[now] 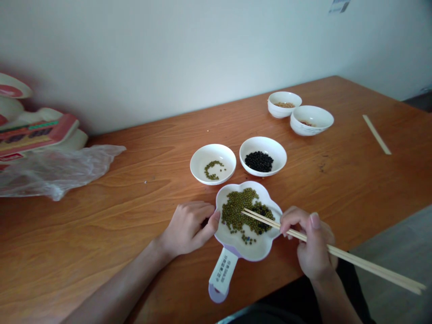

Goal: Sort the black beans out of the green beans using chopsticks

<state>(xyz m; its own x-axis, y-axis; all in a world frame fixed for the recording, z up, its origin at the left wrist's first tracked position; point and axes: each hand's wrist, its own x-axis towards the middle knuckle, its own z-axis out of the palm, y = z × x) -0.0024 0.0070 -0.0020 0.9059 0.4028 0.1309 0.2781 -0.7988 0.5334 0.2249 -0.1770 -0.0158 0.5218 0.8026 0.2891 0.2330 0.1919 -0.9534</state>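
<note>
My right hand (312, 240) is closed around a pair of wooden chopsticks (293, 232). Their tips are together among green beans (236, 208) in a flower-shaped white dish (263, 253) with a lilac rim and a labelled handle. Some black beans (265, 216) lie mixed in at the dish's right side. Closed on the dish's left rim is my left hand (192, 227), its thumb at the edge and the other fingers curled. Just beyond the dish stand a white bowl (197, 166) with a few green beans and another white bowl (280, 158) with a heap of black beans.
Two more white bowls, one (275, 109) with tan contents and one (305, 129) with reddish contents, stand farther back to the right. A pale strip (377, 135) lies on the wooden table (162, 153). At left are a plastic bag (74, 171) and a pink-and-white package (40, 135).
</note>
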